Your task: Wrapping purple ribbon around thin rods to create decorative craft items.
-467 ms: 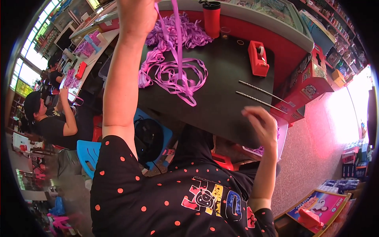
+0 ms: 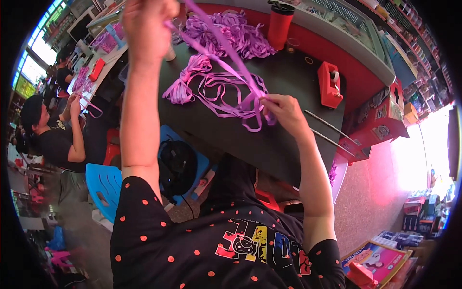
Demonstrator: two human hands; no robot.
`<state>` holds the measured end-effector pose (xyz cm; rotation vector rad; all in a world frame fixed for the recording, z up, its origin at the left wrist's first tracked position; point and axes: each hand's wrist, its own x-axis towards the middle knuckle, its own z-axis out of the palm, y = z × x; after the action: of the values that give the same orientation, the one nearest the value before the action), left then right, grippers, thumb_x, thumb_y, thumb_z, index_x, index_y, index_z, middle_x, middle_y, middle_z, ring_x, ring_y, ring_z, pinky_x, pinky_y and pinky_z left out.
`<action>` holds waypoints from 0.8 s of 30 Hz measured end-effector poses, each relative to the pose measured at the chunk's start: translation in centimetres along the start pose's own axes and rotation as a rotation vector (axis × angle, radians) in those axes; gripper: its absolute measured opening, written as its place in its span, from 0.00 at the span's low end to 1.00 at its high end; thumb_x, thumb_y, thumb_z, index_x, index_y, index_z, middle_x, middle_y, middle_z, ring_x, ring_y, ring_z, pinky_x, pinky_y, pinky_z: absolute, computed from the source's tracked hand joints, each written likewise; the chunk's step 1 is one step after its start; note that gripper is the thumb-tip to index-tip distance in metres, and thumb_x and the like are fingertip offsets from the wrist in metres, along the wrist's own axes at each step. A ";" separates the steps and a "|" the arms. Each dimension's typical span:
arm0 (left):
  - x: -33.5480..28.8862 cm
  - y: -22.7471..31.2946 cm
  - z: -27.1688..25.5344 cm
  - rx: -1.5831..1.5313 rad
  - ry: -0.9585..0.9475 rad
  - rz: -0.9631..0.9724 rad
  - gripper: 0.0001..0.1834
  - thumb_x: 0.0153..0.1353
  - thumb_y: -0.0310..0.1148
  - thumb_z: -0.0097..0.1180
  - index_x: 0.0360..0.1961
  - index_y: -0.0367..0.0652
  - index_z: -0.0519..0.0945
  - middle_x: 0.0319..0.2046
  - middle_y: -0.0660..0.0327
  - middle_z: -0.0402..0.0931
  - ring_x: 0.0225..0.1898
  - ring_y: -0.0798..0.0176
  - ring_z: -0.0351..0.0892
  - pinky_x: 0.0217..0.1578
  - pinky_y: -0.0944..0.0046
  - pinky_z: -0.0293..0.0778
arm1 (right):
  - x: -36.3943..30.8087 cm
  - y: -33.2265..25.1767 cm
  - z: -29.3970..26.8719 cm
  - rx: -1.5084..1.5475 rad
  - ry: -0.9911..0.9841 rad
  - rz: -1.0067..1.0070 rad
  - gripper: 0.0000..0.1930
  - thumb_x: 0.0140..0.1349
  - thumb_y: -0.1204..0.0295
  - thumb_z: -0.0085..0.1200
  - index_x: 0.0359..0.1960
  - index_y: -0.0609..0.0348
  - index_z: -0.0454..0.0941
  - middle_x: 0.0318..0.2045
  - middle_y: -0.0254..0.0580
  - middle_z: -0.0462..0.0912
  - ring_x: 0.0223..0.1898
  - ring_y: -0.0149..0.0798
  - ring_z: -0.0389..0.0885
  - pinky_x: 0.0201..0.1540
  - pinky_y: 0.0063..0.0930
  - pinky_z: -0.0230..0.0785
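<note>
Presently, one purple ribbon (image 2: 240,62), stretched slantwise in two strands above a black surface (image 2: 284,67), from raised left grip (image 2: 151,31) down to right grip (image 2: 286,113). Left grip: closed on ribbon at the upper picture edge (blurred; exact finger placement impossible to tell). Right grip: pinched narrow on ribbon, beside the loose loops (image 2: 226,114).

Likeliest fault, by judgement: a snarl, from overlapping loops drawn up together or snagged on the tied bundle (image 2: 178,91) just left of them. Lesser risks: slipping of the pinch under an uneven pull; a knock to two twisted metal rods (image 2: 332,127) near the right wrist.

Surroundings: ribbon heap (image 2: 245,38) at the far side, red tumbler (image 2: 280,26) close by; red tape dispenser (image 2: 329,86) at right (well apart from the loops); red box (image 2: 380,118) past the rods. Lower left, black bag (image 2: 178,161) on a blue seat (image 2: 201,166); farther left, a co-worker (image 2: 53,139). Obstructions: bundle and heap at left, rods at right.
</note>
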<state>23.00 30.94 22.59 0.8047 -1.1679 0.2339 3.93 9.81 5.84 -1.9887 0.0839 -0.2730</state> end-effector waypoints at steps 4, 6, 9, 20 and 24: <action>-0.3 0.6 -8.4 0.067 0.196 -0.012 0.05 0.64 0.27 0.52 0.38 0.36 0.74 0.19 0.68 0.63 0.18 0.74 0.57 0.20 0.71 0.56 | 1.0 2.1 -1.9 0.042 0.100 0.066 0.12 0.64 0.67 0.52 0.34 0.66 0.81 0.18 0.34 0.77 0.18 0.24 0.72 0.22 0.22 0.65; -0.9 1.5 -12.0 0.186 0.418 0.042 0.04 0.63 0.25 0.52 0.37 0.35 0.75 0.18 0.69 0.63 0.16 0.76 0.55 0.17 0.73 0.51 | 2.1 2.6 -2.9 0.080 0.175 0.193 0.13 0.64 0.67 0.51 0.34 0.67 0.81 0.17 0.34 0.77 0.18 0.24 0.73 0.21 0.22 0.65; -2.6 2.6 -15.1 0.458 0.676 -0.026 0.07 0.62 0.28 0.55 0.40 0.38 0.78 0.25 0.69 0.72 0.19 0.79 0.60 0.18 0.77 0.54 | 3.8 1.4 -2.4 -0.082 0.215 0.162 0.09 0.60 0.72 0.51 0.33 0.65 0.82 0.17 0.39 0.78 0.18 0.31 0.76 0.23 0.27 0.67; -2.9 5.2 4.0 0.691 -0.375 -0.402 0.05 0.62 0.28 0.55 0.37 0.39 0.80 0.26 0.71 0.75 0.27 0.82 0.68 0.27 0.80 0.63 | 2.0 -9.7 3.0 0.323 0.093 -0.369 0.25 0.61 0.65 0.56 0.57 0.64 0.69 0.46 0.46 0.79 0.49 0.37 0.77 0.50 0.30 0.69; -4.3 3.9 9.3 0.459 -0.423 -0.508 0.04 0.61 0.26 0.57 0.36 0.37 0.78 0.27 0.72 0.74 0.27 0.82 0.69 0.27 0.80 0.64 | -1.1 -11.4 -1.2 0.457 0.037 -0.180 0.15 0.68 0.64 0.49 0.42 0.66 0.78 0.23 0.30 0.76 0.25 0.23 0.71 0.30 0.17 0.63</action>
<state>12.34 28.40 21.98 1.5815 -1.2721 -0.1047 1.82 13.76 16.41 -1.5374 -0.1261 -0.4065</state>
